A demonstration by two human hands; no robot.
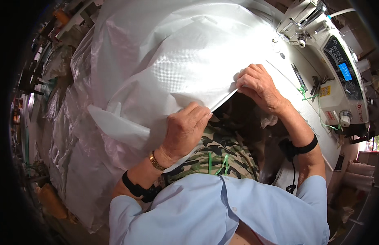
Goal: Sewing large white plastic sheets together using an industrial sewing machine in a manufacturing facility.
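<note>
Both Hands Pinching the Edge of a White Sheet

The left hand [183,128] is back-up, fingers curled, with thumb and fingertips pressed together on the edge of the white sheet [173,65]. Its forearm enters from the lower left; the wrist carries a gold watch [157,161], with a black band [134,185] further up the arm.

The right hand [258,85] is set further from the body. Its fingers are bent inward and closed on the same edge, knuckles outward; its forearm angles up and inward from the lower right. The edge runs in a taut, narrow line between the hands, neither of which shows a visible gap in its grip.

The sheet spreads in loose folds beyond and left of the hands, its right-hand part lying on the white surface [293,90]. The held edge is above the person's lap, off the surface's near edge. A sewing machine [338,73] stands toward the surface's right edge.
</note>
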